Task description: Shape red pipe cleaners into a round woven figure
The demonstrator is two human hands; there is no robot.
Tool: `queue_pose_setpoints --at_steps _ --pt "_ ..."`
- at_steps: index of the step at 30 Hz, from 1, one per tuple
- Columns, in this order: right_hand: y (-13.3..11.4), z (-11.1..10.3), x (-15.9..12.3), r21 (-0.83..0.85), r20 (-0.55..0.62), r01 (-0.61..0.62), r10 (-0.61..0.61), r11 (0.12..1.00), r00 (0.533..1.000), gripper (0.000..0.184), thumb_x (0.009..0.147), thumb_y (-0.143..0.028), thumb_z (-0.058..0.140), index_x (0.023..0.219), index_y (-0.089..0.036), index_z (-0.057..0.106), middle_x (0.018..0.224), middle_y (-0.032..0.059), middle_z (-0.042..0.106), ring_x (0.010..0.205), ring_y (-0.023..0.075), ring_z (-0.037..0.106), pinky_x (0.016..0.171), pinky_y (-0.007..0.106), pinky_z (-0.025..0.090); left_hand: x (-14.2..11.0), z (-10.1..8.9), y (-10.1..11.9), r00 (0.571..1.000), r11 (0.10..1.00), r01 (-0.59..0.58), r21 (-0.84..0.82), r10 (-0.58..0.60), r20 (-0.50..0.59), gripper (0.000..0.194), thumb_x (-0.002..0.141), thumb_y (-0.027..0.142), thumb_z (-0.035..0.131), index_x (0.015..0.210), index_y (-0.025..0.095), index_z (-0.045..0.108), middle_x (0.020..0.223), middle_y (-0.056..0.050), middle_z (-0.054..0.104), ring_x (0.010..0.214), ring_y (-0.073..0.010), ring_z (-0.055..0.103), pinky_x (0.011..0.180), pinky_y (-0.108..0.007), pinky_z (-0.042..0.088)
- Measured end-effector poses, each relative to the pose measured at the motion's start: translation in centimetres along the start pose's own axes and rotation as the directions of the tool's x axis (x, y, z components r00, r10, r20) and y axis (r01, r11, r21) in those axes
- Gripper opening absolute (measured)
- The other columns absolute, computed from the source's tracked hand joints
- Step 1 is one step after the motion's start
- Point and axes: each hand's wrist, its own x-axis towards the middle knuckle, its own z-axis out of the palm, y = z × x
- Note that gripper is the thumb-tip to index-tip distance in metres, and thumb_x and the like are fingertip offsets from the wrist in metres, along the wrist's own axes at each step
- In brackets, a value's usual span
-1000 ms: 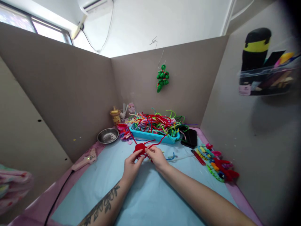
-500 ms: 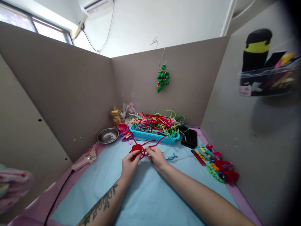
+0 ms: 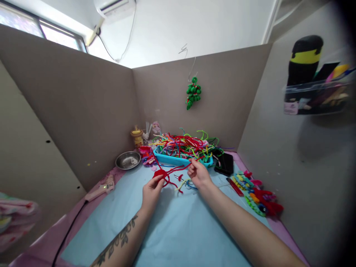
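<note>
My left hand (image 3: 151, 190) is closed in a pinch on a red fuzzy piece (image 3: 159, 173), a small bundle with several loose strands running from it. Up and to the right, my right hand (image 3: 198, 174) pinches one red strand (image 3: 185, 166) that stretches back towards the bundle. Another red end hangs down between the hands. On the blue sheet between them lie a thin metal-tipped tool (image 3: 179, 178), partly covered by red, and blue and yellow strands (image 3: 190, 184) close under my right hand.
A blue tray (image 3: 174, 160) heaped with colourful fuzzy strands stands behind my hands. To its left is a metal bowl (image 3: 122, 161) with small white bits; a pink glue gun (image 3: 103, 188) lies nearer. Right are a black phone (image 3: 224, 164), a red cutter (image 3: 235, 187) and colourful fuzzy pieces (image 3: 257, 196).
My right hand has moved up and right, away from the bundle, drawing a red strand out. My left hand shifted slightly left with the bundle. The metal-tipped tool has come into view.
</note>
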Motion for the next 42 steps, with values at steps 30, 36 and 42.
queue_pose_setpoints --at_steps 30,36,42 --pt "-1.5 -1.5 1.0 0.141 0.161 -0.092 0.069 0.986 0.985 0.015 0.067 -0.015 0.06 0.08 -0.02 0.054 0.052 -0.0053 0.054 0.047 0.0076 0.047 0.044 0.017 0.036 1.6 -0.9 -2.0 0.992 0.955 0.111 -0.274 -0.124 -0.03 0.051 0.064 0.035 0.072 0.109 0.013 0.062 0.11 -0.013 0.064 0.098 -0.0235 0.06 0.088 -0.036 0.043" --pt "-1.2 -1.8 1.3 0.129 0.115 -0.086 0.071 0.988 0.991 0.014 0.069 -0.014 0.057 0.08 -0.021 0.052 0.05 -0.0057 0.052 0.045 0.0075 0.045 0.042 0.017 0.035 1.2 -0.8 -1.3 0.994 0.967 0.074 -0.242 -0.092 -0.062 0.045 0.063 0.033 0.072 0.102 0.013 0.065 0.102 -0.012 0.067 0.09 -0.0212 0.062 0.078 -0.031 0.047" --pt "-0.9 -1.7 1.2 -0.048 0.061 -0.077 0.079 0.996 0.995 0.017 0.067 -0.019 0.059 0.082 -0.021 0.05 0.056 -0.0056 0.054 0.046 0.0078 0.047 0.043 0.018 0.034 0.9 -0.5 -0.3 0.986 0.985 0.074 -0.159 -0.096 -0.137 0.043 0.058 0.035 0.075 0.093 0.012 0.067 0.085 -0.009 0.07 0.077 -0.0186 0.063 0.07 -0.028 0.048"
